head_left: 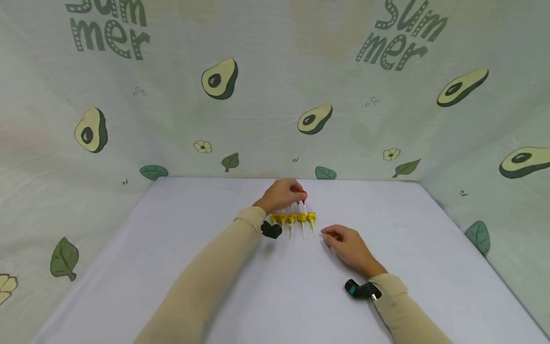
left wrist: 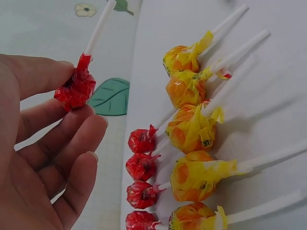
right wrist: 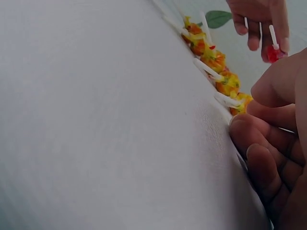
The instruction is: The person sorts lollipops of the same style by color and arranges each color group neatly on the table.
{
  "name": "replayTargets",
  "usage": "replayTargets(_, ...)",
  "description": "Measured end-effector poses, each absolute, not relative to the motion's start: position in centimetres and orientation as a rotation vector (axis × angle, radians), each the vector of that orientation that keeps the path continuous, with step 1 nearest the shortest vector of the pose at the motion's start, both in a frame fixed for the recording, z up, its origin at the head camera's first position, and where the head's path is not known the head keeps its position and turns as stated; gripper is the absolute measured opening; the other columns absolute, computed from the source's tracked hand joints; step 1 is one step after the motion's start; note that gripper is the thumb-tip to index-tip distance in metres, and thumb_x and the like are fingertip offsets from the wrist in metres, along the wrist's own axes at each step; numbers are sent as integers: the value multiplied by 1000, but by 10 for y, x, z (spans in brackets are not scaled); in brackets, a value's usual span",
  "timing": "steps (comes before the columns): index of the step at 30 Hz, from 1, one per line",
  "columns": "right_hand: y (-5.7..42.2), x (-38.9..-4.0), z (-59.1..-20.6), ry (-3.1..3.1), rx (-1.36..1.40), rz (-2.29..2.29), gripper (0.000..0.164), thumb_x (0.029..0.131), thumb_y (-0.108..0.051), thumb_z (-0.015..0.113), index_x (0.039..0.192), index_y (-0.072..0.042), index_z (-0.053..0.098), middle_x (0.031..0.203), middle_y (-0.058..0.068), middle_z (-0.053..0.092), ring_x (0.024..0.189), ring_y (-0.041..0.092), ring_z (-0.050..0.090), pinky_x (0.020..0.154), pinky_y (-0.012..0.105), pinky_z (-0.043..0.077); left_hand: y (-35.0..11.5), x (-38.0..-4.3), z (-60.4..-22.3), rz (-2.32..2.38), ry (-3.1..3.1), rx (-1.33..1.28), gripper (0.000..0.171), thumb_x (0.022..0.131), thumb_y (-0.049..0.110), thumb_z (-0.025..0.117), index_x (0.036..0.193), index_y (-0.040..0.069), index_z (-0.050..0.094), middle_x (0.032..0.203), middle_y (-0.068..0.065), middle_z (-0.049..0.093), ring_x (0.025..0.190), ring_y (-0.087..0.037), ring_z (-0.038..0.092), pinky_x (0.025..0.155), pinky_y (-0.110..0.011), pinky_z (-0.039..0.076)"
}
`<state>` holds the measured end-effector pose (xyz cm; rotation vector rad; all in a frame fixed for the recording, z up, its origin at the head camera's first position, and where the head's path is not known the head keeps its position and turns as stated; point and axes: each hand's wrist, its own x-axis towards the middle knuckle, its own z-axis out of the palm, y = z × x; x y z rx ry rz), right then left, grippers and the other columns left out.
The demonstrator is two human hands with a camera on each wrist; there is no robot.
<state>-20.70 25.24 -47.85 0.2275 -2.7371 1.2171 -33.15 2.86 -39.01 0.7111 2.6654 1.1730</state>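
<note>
My left hand pinches a red-wrapped lollipop by its candy head between thumb and fingers, the white stick pointing up in the left wrist view. Beneath that hand, a row of red lollipops lies on the table, partly hidden in the head view. Nearer to me is a row of several yellow-wrapped lollipops, their sticks towards me. My right hand rests by the right end of the yellow row, fingers loosely curled with nothing in them.
A white cloth covers the table. Behind it hangs a pale curtain printed with avocados and leaves. A dark device sits on the right wrist, another dark device on the left.
</note>
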Motion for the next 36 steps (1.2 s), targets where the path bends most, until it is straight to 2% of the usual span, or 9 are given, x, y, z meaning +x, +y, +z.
replayTargets(6,255,-210,-477,-2719,241,1185,18,95,-15,66,112,-12,73,84,-6,67,78,13,58,71,30,47,38,-342,-392,1222,2673,626,24,94,37,70,107,18,69,98,4,66,88,-18,61,74,-31,52)
replayTargets(14,253,-211,-481,-2722,235,1214,18,95,-14,67,111,-12,74,85,-6,67,79,12,60,73,30,48,42,-355,-401,1271,2566,566,25,95,37,69,108,15,68,105,-12,71,96,-33,64,71,-32,48)
replayTargets(23,251,-211,-476,-2719,232,1176,17,95,-16,66,110,-14,75,93,-6,69,82,12,59,75,32,49,59,-365,-405,1200,2692,464,23,95,33,70,109,16,69,95,-3,68,83,-22,60,68,-32,49)
replayTargets(36,249,-211,-479,-2730,202,1181,16,95,-16,67,109,-15,75,91,-7,68,81,12,58,74,30,48,74,-368,-418,1027,2823,508,23,94,34,70,105,15,71,86,3,67,75,-17,62,67,-32,49)
